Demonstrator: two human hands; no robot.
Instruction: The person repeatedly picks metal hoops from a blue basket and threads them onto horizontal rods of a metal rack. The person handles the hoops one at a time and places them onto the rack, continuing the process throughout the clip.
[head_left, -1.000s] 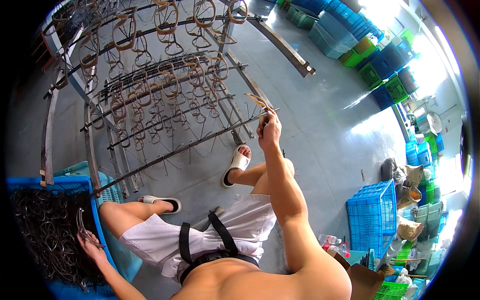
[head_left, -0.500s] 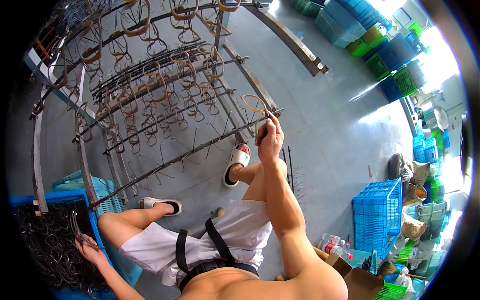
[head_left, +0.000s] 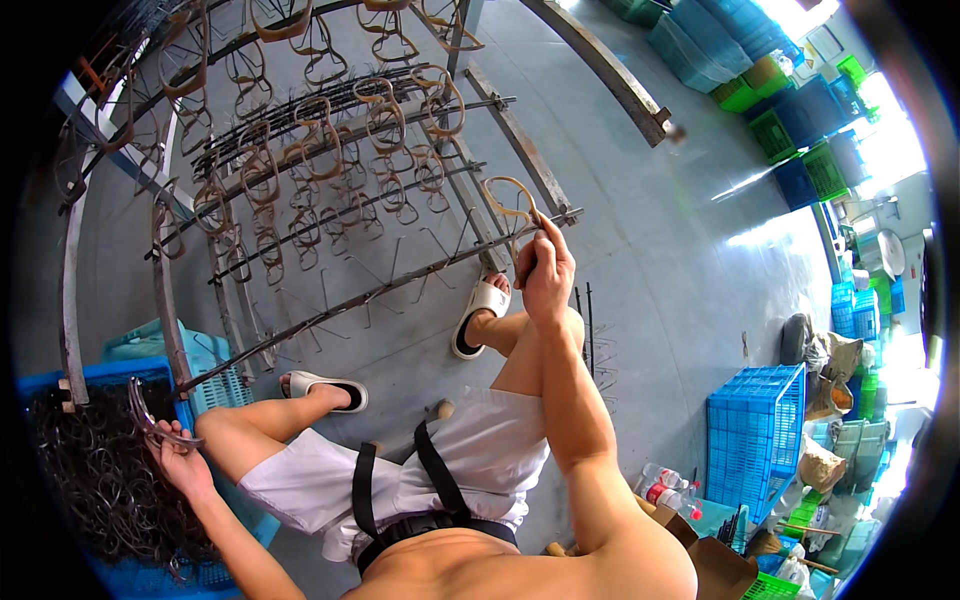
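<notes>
**Hanging frame pieces on a pronged rack, seated on a workshop floor**

We sit low on a smooth grey concrete floor [head_left: 690, 260], legs spread, white sandals on both feet. Sunlight falls in bright patches toward the right. Stacked blue and green crates [head_left: 790, 120] line the far right wall; a single blue crate [head_left: 755, 440] stands near our right side, with bottles and a cardboard box just beside it.

Ahead stands a metal rack [head_left: 330, 200] of slanted bars with short prongs, many carrying brown eyeglass-shaped frames. The lower bars have bare prongs.

Our right hand [head_left: 545, 270] is raised, arm extended, fingers pinched on a tan frame [head_left: 510, 205] held at the right end of a rack bar; whether it touches a prong, we cannot tell.

Our left hand [head_left: 180, 455] reaches down and left, closed around a dark curved frame piece [head_left: 150, 420] at the edge of a blue bin [head_left: 60, 375] filled with tangled dark pieces.

Open floor lies to the right of the rack, between our right knee and the crates.
</notes>
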